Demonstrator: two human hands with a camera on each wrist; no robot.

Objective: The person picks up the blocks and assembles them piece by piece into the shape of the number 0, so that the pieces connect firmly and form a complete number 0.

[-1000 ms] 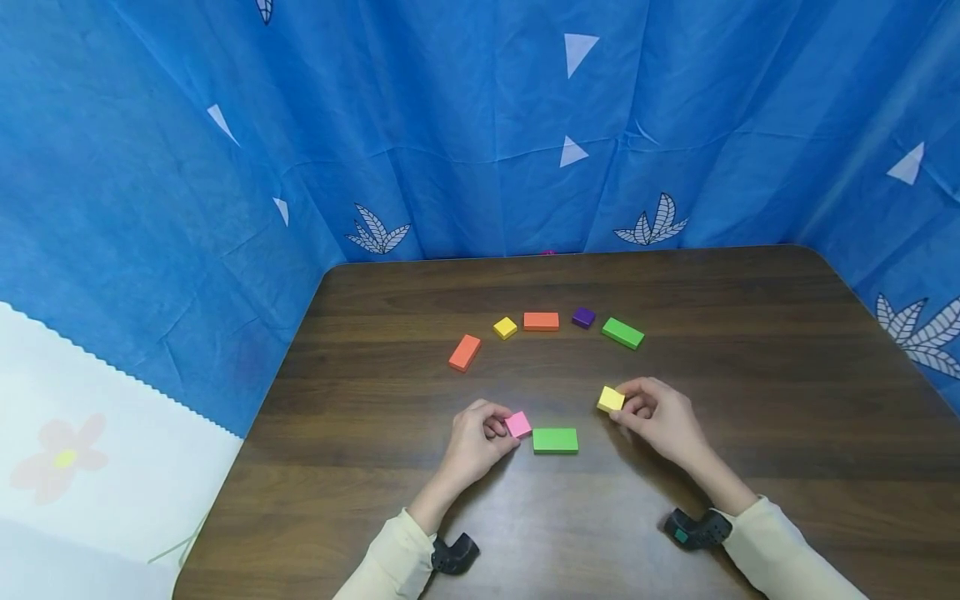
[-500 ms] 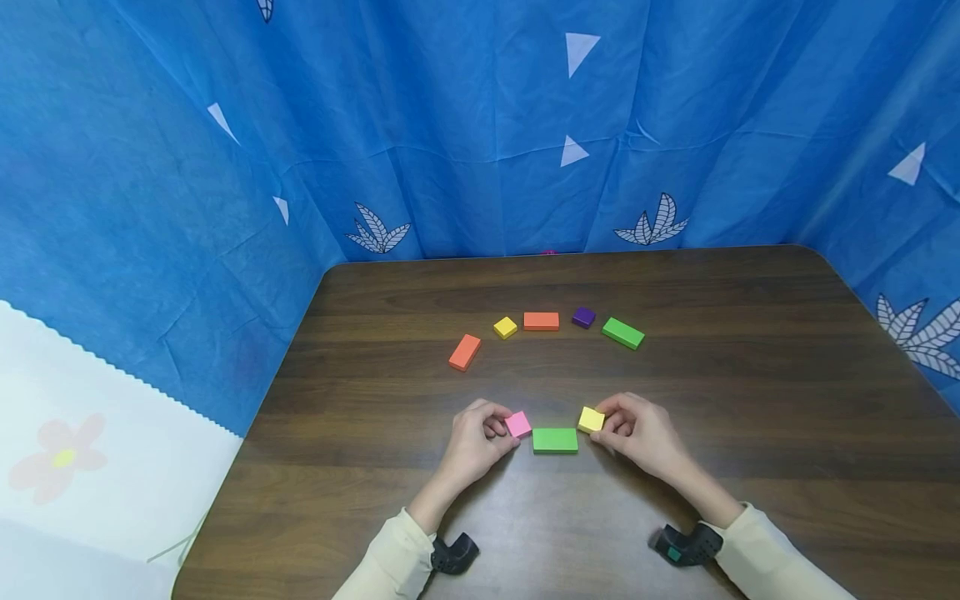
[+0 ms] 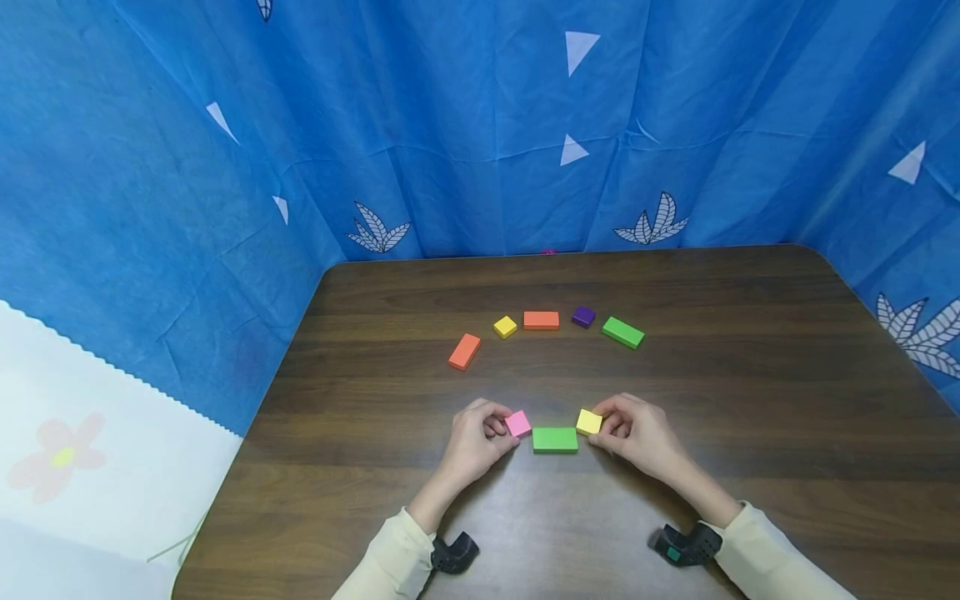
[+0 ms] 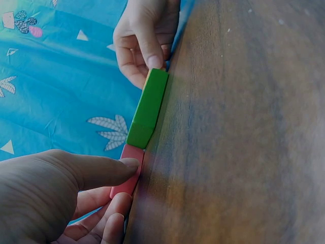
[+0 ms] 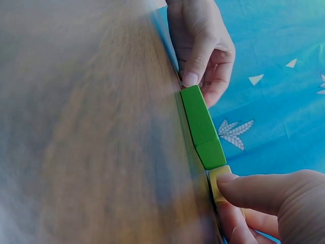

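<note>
Between thumb and fingers, my left hand [image 3: 475, 442] pinches a pink block [image 3: 518, 424] at the left end of a green rectangular block [image 3: 555, 441]. At the green block's right end, a yellow block [image 3: 588, 422] is pinched by my right hand [image 3: 639, 437]. Both small blocks stand slightly turned beside the long one. In the left wrist view the pink block [image 4: 128, 170] meets the near end of the green block [image 4: 149, 109]. From the right wrist, the yellow block [image 5: 218, 182] sits close against the green block [image 5: 202, 127].
Farther back on the wooden table [image 3: 360, 350] lies an arc of blocks: an orange block [image 3: 465, 352], a small yellow block [image 3: 506, 327], another orange block [image 3: 542, 321], a purple block [image 3: 583, 317] and a green block [image 3: 622, 332]. A blue curtain [image 3: 465, 125] hangs behind.
My right hand has brought the yellow block left and nearer to me, up to the green block's right end. My left hand and the pink block have stayed in place.
</note>
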